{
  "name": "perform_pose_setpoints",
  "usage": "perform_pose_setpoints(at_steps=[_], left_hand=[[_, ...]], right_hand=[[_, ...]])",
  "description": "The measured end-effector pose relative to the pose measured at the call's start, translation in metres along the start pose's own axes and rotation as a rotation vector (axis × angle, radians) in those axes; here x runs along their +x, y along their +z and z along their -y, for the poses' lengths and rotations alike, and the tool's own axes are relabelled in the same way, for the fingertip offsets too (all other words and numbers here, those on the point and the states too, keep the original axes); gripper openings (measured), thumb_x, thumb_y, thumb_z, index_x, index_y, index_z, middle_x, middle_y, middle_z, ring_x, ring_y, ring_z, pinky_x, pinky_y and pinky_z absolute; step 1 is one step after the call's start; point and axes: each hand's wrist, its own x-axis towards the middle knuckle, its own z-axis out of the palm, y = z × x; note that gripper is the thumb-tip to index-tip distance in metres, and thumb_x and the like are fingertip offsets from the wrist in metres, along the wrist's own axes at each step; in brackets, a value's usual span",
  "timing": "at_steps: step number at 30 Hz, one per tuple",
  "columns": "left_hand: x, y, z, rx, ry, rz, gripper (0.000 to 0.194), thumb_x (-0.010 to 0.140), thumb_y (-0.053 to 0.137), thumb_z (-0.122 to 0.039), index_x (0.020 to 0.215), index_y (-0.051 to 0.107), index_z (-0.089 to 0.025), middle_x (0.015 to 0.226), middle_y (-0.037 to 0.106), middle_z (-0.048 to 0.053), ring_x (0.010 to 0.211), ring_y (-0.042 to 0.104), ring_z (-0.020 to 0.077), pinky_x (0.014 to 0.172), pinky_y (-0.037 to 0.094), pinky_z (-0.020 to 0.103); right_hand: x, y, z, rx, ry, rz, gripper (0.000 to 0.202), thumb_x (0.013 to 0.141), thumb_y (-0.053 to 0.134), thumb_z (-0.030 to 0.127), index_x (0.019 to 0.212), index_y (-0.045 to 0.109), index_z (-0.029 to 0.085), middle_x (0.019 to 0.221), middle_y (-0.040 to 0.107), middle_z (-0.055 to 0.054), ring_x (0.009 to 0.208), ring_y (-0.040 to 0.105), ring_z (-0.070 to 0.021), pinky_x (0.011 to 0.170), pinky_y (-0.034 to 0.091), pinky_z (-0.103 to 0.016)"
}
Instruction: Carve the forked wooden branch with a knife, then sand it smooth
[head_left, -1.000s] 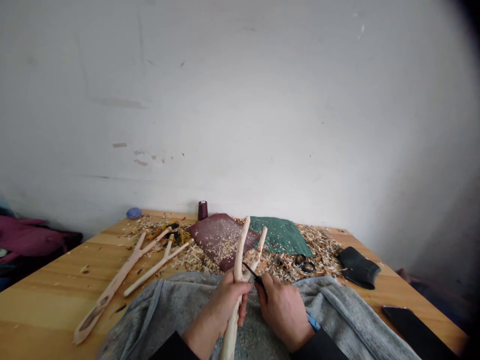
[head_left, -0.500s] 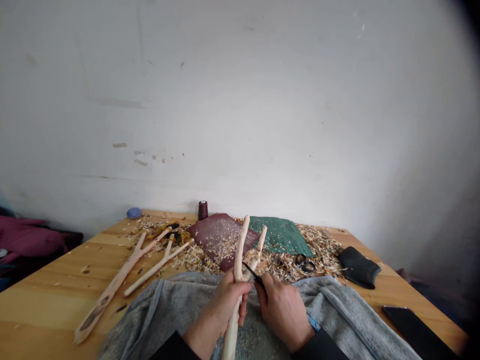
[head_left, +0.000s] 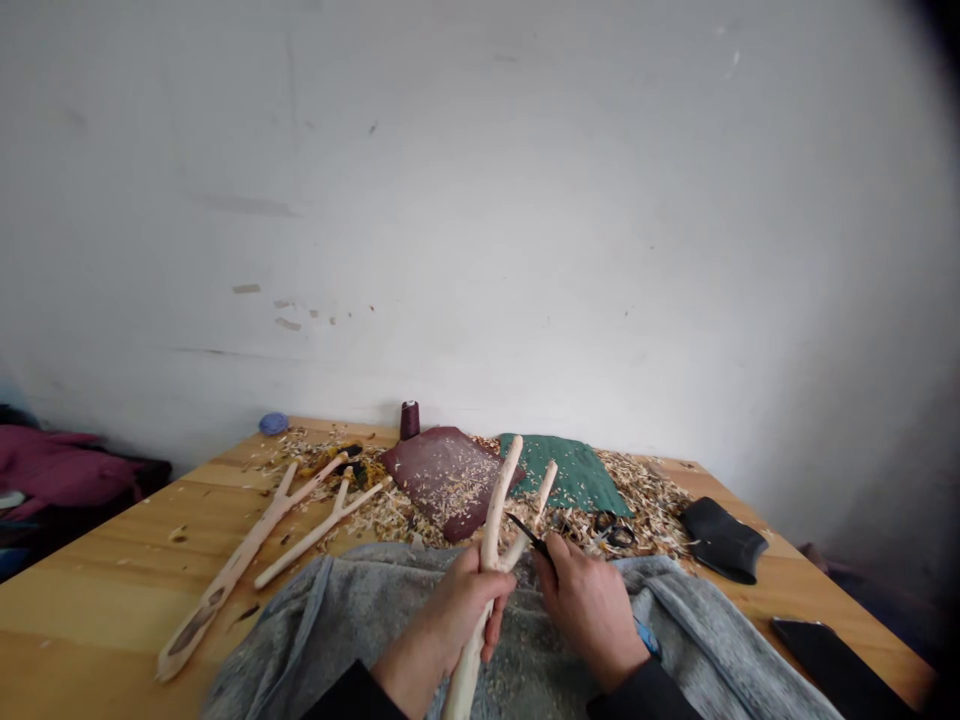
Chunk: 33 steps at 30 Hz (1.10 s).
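Observation:
My left hand (head_left: 466, 607) is wrapped round a peeled, forked stick (head_left: 498, 505) just below its fork, with the two prongs pointing up and away from me. In my right hand (head_left: 589, 608) is a knife (head_left: 529, 534), its dark, narrow blade pointing up and left. The blade lies across the shorter right prong, near its lower part; whether the edge touches the wood I cannot tell. A grey cloth (head_left: 349, 600) covers my lap under both hands, with small shavings on it.
On the wooden table (head_left: 97, 590) lie a large forked stick (head_left: 240, 560) and a smaller one (head_left: 322, 527). Wood shavings (head_left: 660, 495) surround a maroon cloth (head_left: 442, 475) and a green cloth (head_left: 574, 470). Scissors (head_left: 615, 530), a black sheet (head_left: 724, 540) and a phone (head_left: 840, 660) are rightward; a thread spool (head_left: 409, 421) stands behind.
The forked stick has tilted and shifted right in my left hand. My right hand has moved right and slightly up with the knife, whose blade now lies higher, across the right prong.

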Motion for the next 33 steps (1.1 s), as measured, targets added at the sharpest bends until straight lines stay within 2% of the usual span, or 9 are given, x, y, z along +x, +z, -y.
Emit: perform_pose_setpoints(at_steps=[6,13,18,22,26,33], left_hand=[[0.003,0.000,-0.001,-0.023,0.020,-0.050,0.027,0.063,0.062,-0.034,0.081,0.047,-0.022,0.041,0.045,-0.012,0.024,0.034,0.0071,0.024,0.027,0.018],[0.001,0.002,-0.004,-0.055,0.020,0.007,0.034,0.063,0.065,-0.037,0.089,0.053,-0.020,0.037,0.043,-0.012,0.024,0.033,0.0079,0.025,0.026,0.017],[0.004,-0.002,-0.002,-0.085,0.010,0.020,0.026,0.063,0.065,-0.036,0.080,0.052,-0.020,0.038,0.045,-0.010,0.024,0.032,0.0075,0.025,0.025,0.018],[0.004,-0.003,-0.002,-0.095,0.003,0.040,0.022,0.066,0.064,-0.032,0.082,0.055,-0.020,0.036,0.044,-0.011,0.022,0.033,0.0080,0.026,0.025,0.018],[0.001,-0.001,-0.003,-0.101,0.012,0.046,0.022,0.066,0.065,-0.036,0.068,0.049,-0.022,0.035,0.042,-0.010,0.023,0.031,0.0067,0.026,0.025,0.018],[0.000,-0.001,-0.004,-0.102,0.004,0.051,0.021,0.064,0.064,-0.035,0.069,0.048,-0.022,0.035,0.042,-0.010,0.023,0.030,0.0065,0.026,0.027,0.018]], right_hand=[[-0.005,0.001,0.016,0.021,-0.047,0.010,0.016,0.096,0.048,0.025,0.081,0.055,0.021,0.071,0.067,0.000,0.056,0.065,-0.0158,0.049,0.021,-0.028],[-0.001,-0.003,0.004,0.006,0.026,-0.010,0.015,0.096,0.048,0.027,0.084,0.054,0.021,0.072,0.068,0.000,0.057,0.066,-0.0155,0.049,0.020,-0.028],[-0.002,0.001,0.007,-0.008,-0.019,-0.016,0.014,0.095,0.048,0.026,0.084,0.054,0.021,0.071,0.068,0.000,0.055,0.064,-0.0151,0.049,0.019,-0.028],[-0.004,0.002,0.010,0.013,-0.026,-0.028,0.014,0.095,0.049,0.026,0.083,0.053,0.021,0.070,0.068,0.000,0.055,0.065,-0.0155,0.050,0.019,-0.028],[-0.003,0.000,0.007,0.050,-0.023,-0.061,0.014,0.095,0.048,0.027,0.084,0.053,0.021,0.070,0.068,0.001,0.054,0.064,-0.0144,0.050,0.021,-0.028],[-0.003,0.000,0.007,0.024,-0.024,-0.090,0.017,0.095,0.045,0.027,0.082,0.053,0.022,0.068,0.067,0.001,0.052,0.063,-0.0144,0.049,0.020,-0.028]])
